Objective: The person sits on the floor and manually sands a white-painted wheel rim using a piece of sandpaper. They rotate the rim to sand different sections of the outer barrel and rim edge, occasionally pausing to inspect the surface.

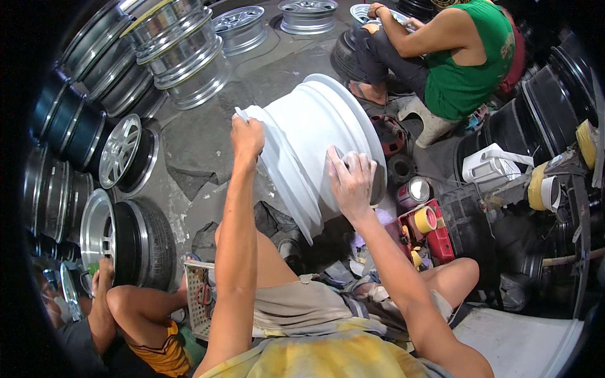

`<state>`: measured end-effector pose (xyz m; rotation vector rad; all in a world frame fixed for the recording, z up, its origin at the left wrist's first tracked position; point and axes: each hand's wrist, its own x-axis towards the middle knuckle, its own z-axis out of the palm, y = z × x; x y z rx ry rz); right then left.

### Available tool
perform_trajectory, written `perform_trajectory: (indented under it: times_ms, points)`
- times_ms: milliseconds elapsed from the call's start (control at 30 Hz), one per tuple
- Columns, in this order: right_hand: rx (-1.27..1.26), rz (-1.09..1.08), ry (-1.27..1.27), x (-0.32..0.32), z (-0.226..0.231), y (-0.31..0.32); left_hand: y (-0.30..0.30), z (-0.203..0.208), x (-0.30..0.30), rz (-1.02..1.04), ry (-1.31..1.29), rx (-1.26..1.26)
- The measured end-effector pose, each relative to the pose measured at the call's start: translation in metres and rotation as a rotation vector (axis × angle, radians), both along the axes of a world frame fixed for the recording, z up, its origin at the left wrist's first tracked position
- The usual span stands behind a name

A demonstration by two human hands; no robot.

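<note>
A wheel rim (302, 126) coated in matte white stands tilted in front of me, its barrel facing up toward me. My left hand (247, 135) is closed round the lip at its left edge. Against the right side of the barrel presses my right hand (353, 179), its fingers bent and pale with dust. Whatever may lie under those fingertips is hidden. Below the rim are my bent legs in beige shorts (302, 301).
Stacked silver rims (183, 57) and a tyre (154, 242) stand left. A red tray (441, 233) with tape rolls, a can (416, 191) and a white jug (495, 165) are right. One person in a green top (463, 57) sits far right; another person's hand (104, 277) is lower left.
</note>
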<state>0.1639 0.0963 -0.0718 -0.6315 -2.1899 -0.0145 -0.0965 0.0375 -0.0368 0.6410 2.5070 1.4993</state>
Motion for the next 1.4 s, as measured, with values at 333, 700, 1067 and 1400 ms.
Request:
perform_trajectory:
  times_ms: [333,700,1067,1400]
  points:
    - [-0.006,-0.029,-0.096,-0.004,0.019,0.014,0.008,-0.013,-0.008,-0.008,-0.062,0.065]
    - [-0.512,0.045,-0.42,0.141,-0.108,-0.044,0.014,-0.011,-0.05,-0.092,-0.371,0.399]
    - [-1.052,0.559,-1.827,0.233,-0.182,-0.107,0.007,0.006,-0.03,-0.058,-0.346,0.307]
    - [-1.235,0.902,-1.665,0.225,-0.21,-0.116,0.01,0.003,-0.032,-0.052,-0.333,0.402]
